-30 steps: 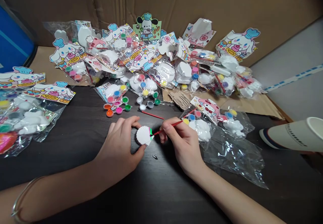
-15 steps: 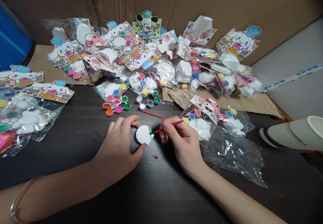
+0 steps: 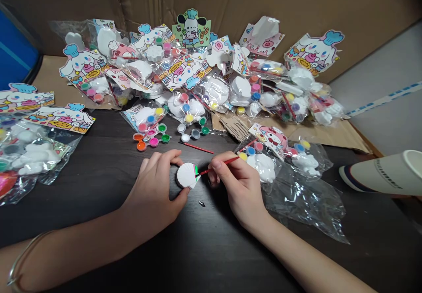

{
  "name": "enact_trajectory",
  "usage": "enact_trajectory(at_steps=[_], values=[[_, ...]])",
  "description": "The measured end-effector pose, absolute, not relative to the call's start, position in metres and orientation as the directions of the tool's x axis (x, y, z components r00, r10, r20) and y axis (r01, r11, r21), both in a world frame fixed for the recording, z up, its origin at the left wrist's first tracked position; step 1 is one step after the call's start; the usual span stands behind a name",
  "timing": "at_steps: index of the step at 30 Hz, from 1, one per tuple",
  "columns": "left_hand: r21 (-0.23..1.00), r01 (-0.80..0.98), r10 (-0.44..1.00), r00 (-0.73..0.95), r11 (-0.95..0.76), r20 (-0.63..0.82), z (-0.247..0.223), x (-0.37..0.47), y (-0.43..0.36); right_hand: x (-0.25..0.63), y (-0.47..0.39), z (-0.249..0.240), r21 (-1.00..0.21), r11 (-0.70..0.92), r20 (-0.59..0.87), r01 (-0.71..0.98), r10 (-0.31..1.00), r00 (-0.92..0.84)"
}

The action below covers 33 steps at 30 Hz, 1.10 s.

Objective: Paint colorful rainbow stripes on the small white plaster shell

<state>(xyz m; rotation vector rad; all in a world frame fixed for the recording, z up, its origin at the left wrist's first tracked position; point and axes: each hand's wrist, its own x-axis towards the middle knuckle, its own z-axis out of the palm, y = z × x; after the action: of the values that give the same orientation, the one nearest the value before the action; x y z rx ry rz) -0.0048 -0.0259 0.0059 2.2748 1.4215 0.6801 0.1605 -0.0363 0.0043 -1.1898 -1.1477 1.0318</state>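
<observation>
Between the thumb and fingers of my left hand (image 3: 158, 187) is a small white shell-shaped plaster figure (image 3: 186, 175), tilted up off the dark table. Its right end carries strokes of green and pink paint. My right hand (image 3: 235, 181) pinches a thin red paintbrush (image 3: 224, 162), whose dark tip touches the shell beside the painted strokes. Behind the hands stand opened paint pots in orange, pink and green (image 3: 153, 142), and another strip in white, grey and green (image 3: 195, 133). A second red brush (image 3: 198, 147) lies on the table near them.
Bagged plaster kits with cartoon cards (image 3: 186, 73) are heaped along the back against cardboard. More kits (image 3: 39, 148) lie at the left. An opened clear bag (image 3: 306, 205) lies right of my right hand, near a paper cup (image 3: 382, 173). A dark spot (image 3: 201, 203) marks the table.
The brush tip has shifted slightly left and down on the shell. Both hands keep nearly the same place and grip; the view has tilted a little.
</observation>
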Motion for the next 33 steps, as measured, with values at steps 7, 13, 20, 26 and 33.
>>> enact_trajectory(at_steps=[7, 13, 20, 26, 33], values=[[0.525, 0.725, 0.894, 0.383, -0.446, 0.232, 0.0043, -0.0051, -0.0258, 0.1611, -0.0367, 0.0042, -0.993, 0.114, 0.113, 0.000, 0.987, 0.113], [0.521, 0.718, 0.887, 0.391, -0.462, 0.247, 0.0051, -0.0055, -0.0255, 0.1615, -0.0369, 0.0032, -0.991, 0.130, 0.127, -0.013, 0.985, 0.119], [0.516, 0.715, 0.882, 0.397, -0.472, 0.256, 0.0047, -0.0053, -0.0248, 0.1620, -0.0376, 0.0028, -0.990, 0.139, 0.135, -0.017, 0.982, 0.131], [0.529, 0.718, 0.891, 0.386, -0.452, 0.238, 0.0043, -0.0059, -0.0254, 0.1617, -0.0371, 0.0039, -0.991, 0.135, 0.133, -0.009, 0.985, 0.106], [0.519, 0.717, 0.884, 0.396, -0.466, 0.248, 0.0049, -0.0059, -0.0259, 0.1619, -0.0370, 0.0052, -0.992, 0.125, 0.125, 0.000, 0.987, 0.102]])
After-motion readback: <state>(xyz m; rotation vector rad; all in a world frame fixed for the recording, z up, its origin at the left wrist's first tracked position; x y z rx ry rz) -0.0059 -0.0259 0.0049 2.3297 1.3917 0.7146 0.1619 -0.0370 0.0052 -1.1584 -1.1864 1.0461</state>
